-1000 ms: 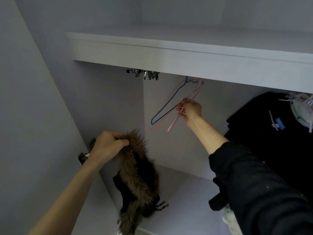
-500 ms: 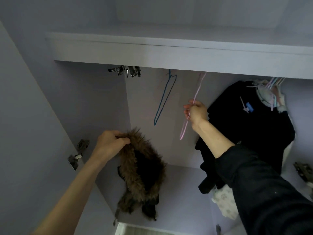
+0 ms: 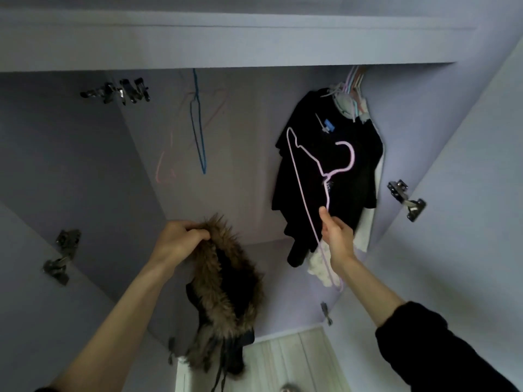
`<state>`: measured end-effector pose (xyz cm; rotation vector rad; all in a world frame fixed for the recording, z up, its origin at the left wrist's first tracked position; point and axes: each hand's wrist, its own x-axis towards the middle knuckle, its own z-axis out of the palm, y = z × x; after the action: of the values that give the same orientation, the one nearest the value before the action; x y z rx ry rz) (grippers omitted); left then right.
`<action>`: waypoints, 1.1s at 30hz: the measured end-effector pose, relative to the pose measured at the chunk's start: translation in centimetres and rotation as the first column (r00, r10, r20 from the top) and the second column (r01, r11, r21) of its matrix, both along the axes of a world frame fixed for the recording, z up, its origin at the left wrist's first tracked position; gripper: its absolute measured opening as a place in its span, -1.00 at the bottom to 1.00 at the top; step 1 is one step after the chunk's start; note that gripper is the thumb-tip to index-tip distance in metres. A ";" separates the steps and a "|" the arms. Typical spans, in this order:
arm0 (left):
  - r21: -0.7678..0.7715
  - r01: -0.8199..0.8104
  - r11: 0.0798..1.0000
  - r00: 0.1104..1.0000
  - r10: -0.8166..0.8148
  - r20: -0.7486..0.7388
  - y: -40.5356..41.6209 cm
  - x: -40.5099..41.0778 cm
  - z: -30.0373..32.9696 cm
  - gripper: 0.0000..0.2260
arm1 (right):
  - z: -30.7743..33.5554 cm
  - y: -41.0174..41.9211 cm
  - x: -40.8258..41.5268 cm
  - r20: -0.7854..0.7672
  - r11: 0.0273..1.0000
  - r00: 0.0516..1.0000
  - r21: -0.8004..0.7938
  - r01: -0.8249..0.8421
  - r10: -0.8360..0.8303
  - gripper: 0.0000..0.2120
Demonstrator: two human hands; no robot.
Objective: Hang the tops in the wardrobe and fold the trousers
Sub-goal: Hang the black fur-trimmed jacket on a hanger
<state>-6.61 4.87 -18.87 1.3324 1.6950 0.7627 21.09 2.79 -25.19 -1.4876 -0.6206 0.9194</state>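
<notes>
My left hand (image 3: 177, 240) grips the brown fur trim of a dark garment (image 3: 226, 295), which hangs down in front of the open wardrobe. My right hand (image 3: 336, 236) holds a thin pink wire hanger (image 3: 325, 176) by its lower part, free of the rail, its hook pointing up in front of a black top (image 3: 348, 171). That black top hangs at the right end of the rail with several pale hangers (image 3: 353, 80) above it. A blue hanger (image 3: 198, 128) hangs alone near the middle.
A white shelf (image 3: 226, 43) spans the top of the wardrobe. Metal clips (image 3: 119, 90) hang at the upper left. Door hinges (image 3: 406, 199) (image 3: 62, 256) stick out on both sides. White cloth (image 3: 319, 264) shows below the black top. Pale floorboards (image 3: 283, 360) lie below.
My right hand has lifted the pink hanger off the rail and brought it down and to the right. The view has tilted and shifted left. My left hand still holds the fur-trimmed garment.
</notes>
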 end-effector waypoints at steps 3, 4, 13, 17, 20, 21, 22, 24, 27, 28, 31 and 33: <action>-0.011 0.038 0.999 0.999 -0.038 -0.015 -0.5 1.4 -0.2 -0.90 | -0.8 -2.8 2.4 0.088 1.000 0.996 0.023 0.001 -0.003 -0.62; -0.012 0.050 0.999 0.999 -0.050 -0.014 -0.6 1.6 -0.2 -0.89 | -1.0 -2.9 3.0 0.097 1.000 0.995 0.008 -0.023 0.022 -0.66; -0.013 0.066 0.998 0.996 -0.065 0.064 -1.3 6.3 1.4 -0.87 | -1.8 -4.4 6.7 0.039 0.975 0.991 -0.174 0.136 -0.132 -0.49; -0.021 0.049 0.999 0.996 -0.047 0.081 -1.2 7.9 2.2 -0.88 | -0.4 -4.4 8.3 -0.125 0.998 0.991 0.050 0.048 -0.041 -0.61; -0.026 0.079 0.997 0.994 -0.076 0.081 -1.3 8.9 2.6 -0.89 | 0.9 -3.8 9.0 -0.247 0.994 0.967 0.103 -0.045 0.069 -0.70; -0.026 0.085 0.996 0.993 -0.083 0.084 -1.4 9.1 2.6 -0.89 | 1.2 -3.6 9.2 -0.277 0.991 0.958 0.123 -0.045 0.077 -0.68; -0.026 0.090 0.996 0.993 -0.088 0.080 -1.5 9.3 2.8 -0.89 | 1.5 -3.5 9.5 -0.333 0.988 0.940 0.153 -0.020 0.070 -0.67; -0.016 0.085 0.996 0.994 -0.084 0.066 -1.6 9.4 3.1 -0.90 | 2.2 -3.4 10.0 -0.496 0.971 0.866 0.229 0.063 0.060 -0.61; 0.002 0.100 0.995 0.992 -0.100 0.073 -1.9 9.6 4.2 -0.88 | 3.4 -3.2 10.8 -0.631 0.949 0.759 0.309 0.056 0.161 -0.44; 0.014 0.125 0.992 0.990 -0.125 0.070 -2.1 9.8 4.7 -0.87 | 3.6 -3.1 10.8 -0.655 0.943 0.728 0.330 0.039 0.199 -0.40; 0.077 0.174 0.982 0.980 -0.180 0.080 -2.4 10.7 6.6 -0.84 | 3.9 -2.6 9.6 -0.702 0.922 0.642 0.386 -0.021 0.308 -0.36; 0.098 0.196 0.976 0.973 -0.206 0.103 -2.7 11.0 7.9 -0.84 | 4.0 -2.1 8.3 -0.703 0.910 0.615 0.411 -0.059 0.357 -0.35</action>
<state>4.40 2.20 -10.98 1.4676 1.4271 0.7854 29.41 0.70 -21.23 -0.5778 -0.2844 1.4303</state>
